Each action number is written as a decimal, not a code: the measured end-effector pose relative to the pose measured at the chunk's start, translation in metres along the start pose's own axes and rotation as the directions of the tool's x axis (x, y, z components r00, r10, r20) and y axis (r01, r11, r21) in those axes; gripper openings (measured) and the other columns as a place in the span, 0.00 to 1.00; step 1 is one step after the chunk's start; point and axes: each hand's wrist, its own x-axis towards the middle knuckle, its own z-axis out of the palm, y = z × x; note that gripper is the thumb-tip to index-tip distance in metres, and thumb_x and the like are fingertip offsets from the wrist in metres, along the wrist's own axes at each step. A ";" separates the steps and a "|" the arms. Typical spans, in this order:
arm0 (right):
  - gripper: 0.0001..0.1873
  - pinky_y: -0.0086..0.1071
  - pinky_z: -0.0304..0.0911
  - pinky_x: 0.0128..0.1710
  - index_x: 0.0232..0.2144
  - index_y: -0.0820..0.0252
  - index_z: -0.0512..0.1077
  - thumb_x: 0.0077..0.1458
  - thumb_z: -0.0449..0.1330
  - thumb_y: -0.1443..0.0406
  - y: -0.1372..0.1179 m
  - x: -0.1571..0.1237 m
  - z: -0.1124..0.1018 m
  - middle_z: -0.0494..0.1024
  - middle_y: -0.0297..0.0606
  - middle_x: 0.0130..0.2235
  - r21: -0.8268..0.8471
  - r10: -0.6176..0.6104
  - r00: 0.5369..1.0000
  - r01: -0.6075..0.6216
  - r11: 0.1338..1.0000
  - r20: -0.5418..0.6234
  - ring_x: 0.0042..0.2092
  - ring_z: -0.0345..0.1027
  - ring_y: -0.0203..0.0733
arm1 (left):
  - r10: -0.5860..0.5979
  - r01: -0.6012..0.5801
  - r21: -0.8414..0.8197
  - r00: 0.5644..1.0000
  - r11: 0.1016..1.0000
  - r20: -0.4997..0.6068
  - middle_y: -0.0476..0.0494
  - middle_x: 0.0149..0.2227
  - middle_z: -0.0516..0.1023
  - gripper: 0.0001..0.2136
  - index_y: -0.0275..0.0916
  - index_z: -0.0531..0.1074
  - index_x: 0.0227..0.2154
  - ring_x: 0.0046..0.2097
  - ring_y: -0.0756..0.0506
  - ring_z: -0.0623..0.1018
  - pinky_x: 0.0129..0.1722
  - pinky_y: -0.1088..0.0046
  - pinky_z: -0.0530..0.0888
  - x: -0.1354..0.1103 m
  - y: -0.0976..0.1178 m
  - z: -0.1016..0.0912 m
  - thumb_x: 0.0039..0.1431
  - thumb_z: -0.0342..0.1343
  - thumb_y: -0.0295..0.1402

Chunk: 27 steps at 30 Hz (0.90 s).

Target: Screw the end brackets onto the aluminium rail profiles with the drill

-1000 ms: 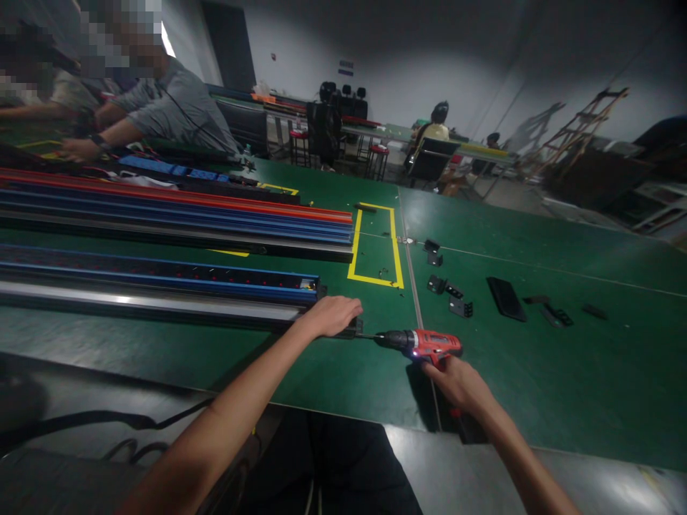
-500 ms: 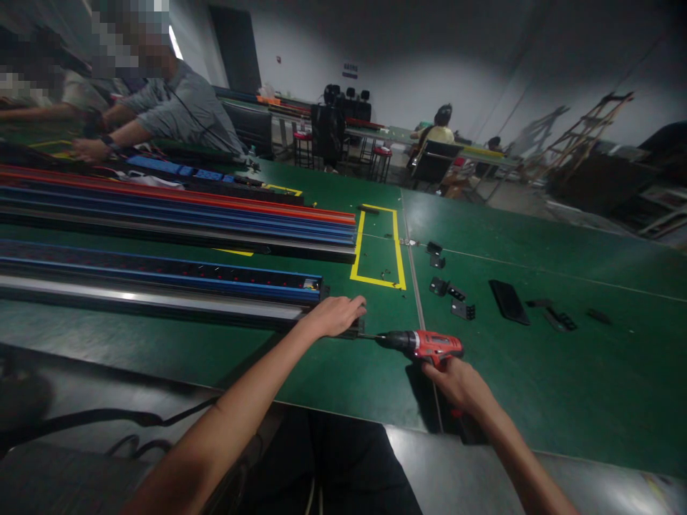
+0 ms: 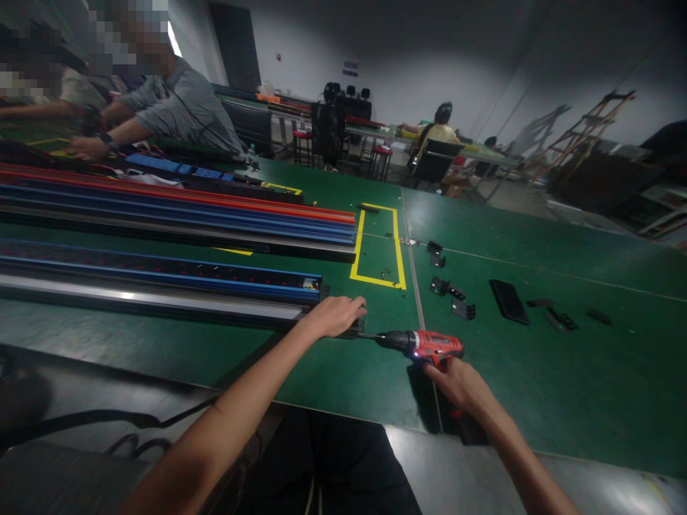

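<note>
My right hand (image 3: 459,383) is wrapped round the handle of a red and black cordless drill (image 3: 437,345). Its long bit (image 3: 370,336) points left and meets the dark end piece (image 3: 351,330) of a long metal profile (image 3: 215,302). Over that same end lies my left hand (image 3: 339,316), fingers curled down on it and partly hiding the end piece. Along the profile's far side runs a blue-edged channel (image 3: 241,280) with small red dots inside. A small light glows on the drill near the trigger.
Red and blue profiles (image 3: 300,222) lie stacked behind. Yellow tape (image 3: 401,250) marks a rectangle on the green table (image 3: 563,386). Several black brackets (image 3: 462,309) and a flat black object (image 3: 509,302) lie to the right. Across the table, a co-worker's hand (image 3: 90,148) is at work.
The small light on the drill has come on. Both hands and the drill stay where they were.
</note>
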 end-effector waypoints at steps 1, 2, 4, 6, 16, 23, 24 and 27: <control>0.20 0.36 0.62 0.36 0.34 0.61 0.77 0.67 0.53 0.54 0.000 0.000 0.000 0.84 0.50 0.38 0.004 -0.006 1.000 0.006 1.000 0.001 0.40 0.79 0.52 | 0.001 -0.001 -0.005 1.000 1.000 -0.002 0.35 0.46 0.83 0.19 0.41 0.67 0.56 0.46 0.35 0.83 0.41 0.62 0.75 0.000 0.000 0.000 0.77 0.37 0.43; 0.19 0.35 0.62 0.37 0.34 0.61 0.77 0.67 0.53 0.55 0.000 0.000 -0.001 0.84 0.49 0.37 0.009 -0.014 1.000 0.014 1.000 0.003 0.40 0.79 0.51 | 0.002 -0.002 -0.010 1.000 1.000 -0.005 0.35 0.46 0.83 0.19 0.41 0.67 0.56 0.46 0.35 0.83 0.41 0.62 0.75 0.000 0.000 0.000 0.77 0.37 0.43; 0.18 0.35 0.62 0.36 0.33 0.60 0.76 0.68 0.53 0.56 0.001 0.000 -0.001 0.84 0.48 0.36 0.018 -0.034 0.999 0.034 0.999 0.009 0.39 0.79 0.50 | 0.002 -0.002 -0.015 1.000 1.000 -0.010 0.35 0.46 0.83 0.19 0.41 0.67 0.56 0.46 0.35 0.83 0.41 0.62 0.75 0.000 0.000 0.000 0.77 0.37 0.43; 0.18 0.34 0.61 0.36 0.33 0.60 0.76 0.68 0.53 0.56 0.001 0.001 -0.001 0.83 0.47 0.35 0.020 -0.045 0.999 0.045 0.999 0.007 0.38 0.79 0.49 | 0.004 -0.004 -0.014 1.000 1.000 -0.011 0.35 0.46 0.83 0.18 0.41 0.67 0.56 0.46 0.35 0.83 0.42 0.62 0.75 0.000 0.000 0.000 0.77 0.37 0.43; 0.23 0.34 0.62 0.35 0.34 0.61 0.78 0.66 0.54 0.50 0.005 0.003 0.004 0.84 0.47 0.35 0.016 -0.032 0.999 0.032 0.999 -0.005 0.37 0.79 0.50 | -0.008 0.008 -0.003 1.000 1.000 -0.004 0.36 0.46 0.83 0.18 0.41 0.68 0.54 0.47 0.35 0.83 0.42 0.62 0.75 -0.001 0.003 -0.004 0.77 0.37 0.43; 0.24 0.37 0.62 0.35 0.33 0.61 0.78 0.66 0.53 0.49 0.004 0.003 0.004 0.83 0.48 0.34 0.031 -0.031 0.999 0.031 0.999 -0.012 0.37 0.79 0.52 | -0.022 0.022 -0.022 1.000 1.000 0.003 0.36 0.47 0.83 0.19 0.41 0.69 0.54 0.47 0.36 0.83 0.42 0.61 0.75 0.000 0.002 -0.005 0.76 0.36 0.43; 0.23 0.36 0.62 0.35 0.33 0.60 0.77 0.66 0.54 0.49 0.004 0.001 0.004 0.83 0.48 0.35 0.045 -0.036 0.999 0.036 0.998 -0.013 0.37 0.79 0.52 | -0.022 0.022 -0.021 1.000 1.000 0.003 0.36 0.46 0.83 0.19 0.41 0.69 0.54 0.46 0.36 0.83 0.42 0.61 0.75 0.000 0.002 -0.005 0.76 0.36 0.43; 0.23 0.37 0.63 0.36 0.34 0.60 0.77 0.65 0.54 0.49 0.002 -0.002 0.002 0.84 0.49 0.36 0.077 -0.041 0.999 0.043 0.996 -0.029 0.38 0.79 0.52 | -0.016 0.016 -0.013 1.000 1.000 0.007 0.37 0.46 0.83 0.19 0.41 0.70 0.52 0.46 0.36 0.83 0.42 0.62 0.75 -0.001 0.002 -0.007 0.76 0.36 0.42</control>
